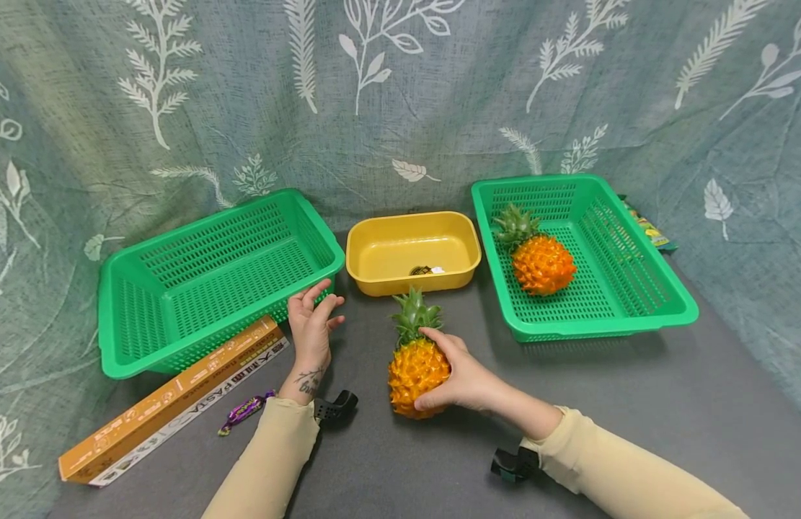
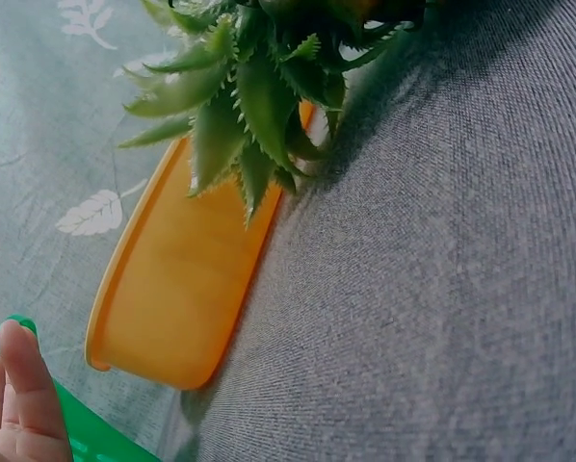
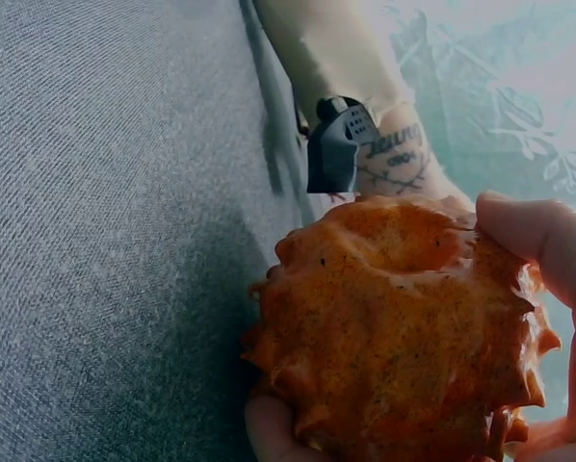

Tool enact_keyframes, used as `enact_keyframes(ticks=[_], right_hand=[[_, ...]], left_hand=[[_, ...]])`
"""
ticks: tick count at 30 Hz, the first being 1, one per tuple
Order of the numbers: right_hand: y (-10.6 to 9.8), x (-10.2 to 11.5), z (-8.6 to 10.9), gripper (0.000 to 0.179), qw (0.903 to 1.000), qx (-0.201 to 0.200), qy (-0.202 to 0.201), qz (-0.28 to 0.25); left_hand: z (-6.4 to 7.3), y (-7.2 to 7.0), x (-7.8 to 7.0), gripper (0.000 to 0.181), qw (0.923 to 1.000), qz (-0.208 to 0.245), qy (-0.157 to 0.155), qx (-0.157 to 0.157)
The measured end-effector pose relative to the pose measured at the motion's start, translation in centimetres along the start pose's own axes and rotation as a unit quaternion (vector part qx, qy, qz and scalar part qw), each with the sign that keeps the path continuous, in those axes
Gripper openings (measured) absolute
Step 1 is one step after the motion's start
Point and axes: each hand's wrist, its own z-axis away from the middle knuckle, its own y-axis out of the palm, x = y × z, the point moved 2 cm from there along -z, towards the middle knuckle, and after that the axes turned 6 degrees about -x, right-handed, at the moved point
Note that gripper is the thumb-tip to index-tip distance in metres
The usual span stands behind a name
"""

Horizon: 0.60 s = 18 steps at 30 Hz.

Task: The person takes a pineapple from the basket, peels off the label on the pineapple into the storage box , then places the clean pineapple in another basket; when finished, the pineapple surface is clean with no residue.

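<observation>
My right hand (image 1: 463,375) grips an orange toy pineapple (image 1: 414,371) with a green leafy crown, thumb on one side and fingers on the other. In the right wrist view the pineapple's dimpled base (image 3: 394,327) faces the camera between thumb and fingers. Beside the front corner of the left green basket (image 1: 225,303), my left hand (image 1: 311,324) is raised with loosely bent fingers and nothing in it. The left wrist view has the pineapple's crown (image 2: 249,115) at its top and the left fingers (image 2: 28,385) at lower left.
A second pineapple (image 1: 543,265) lies in the right green basket (image 1: 601,328). Between the baskets stands a yellow bin (image 1: 413,285) with a small dark item inside. An orange pasta box (image 1: 173,396) leans along the left basket, near a purple wrapped candy (image 1: 246,411). A green packet (image 1: 653,229) lies behind the right basket.
</observation>
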Motion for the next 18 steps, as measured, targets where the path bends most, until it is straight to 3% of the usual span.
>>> enact_keyframes(ticks=[10, 18], right_hand=[[-0.5, 0.8, 0.4, 0.097, 0.9999, -0.006, -0.006, 0.008], [-3.5, 3.7, 1.5, 0.097, 0.9976, 0.030, -0.062, -0.004]], left_hand=[[0.1, 0.0, 0.0, 0.024, 1.0000, 0.005, 0.002, 0.001], [0.1, 0.1, -0.1, 0.024, 0.9999, 0.008, 0.007, 0.002]])
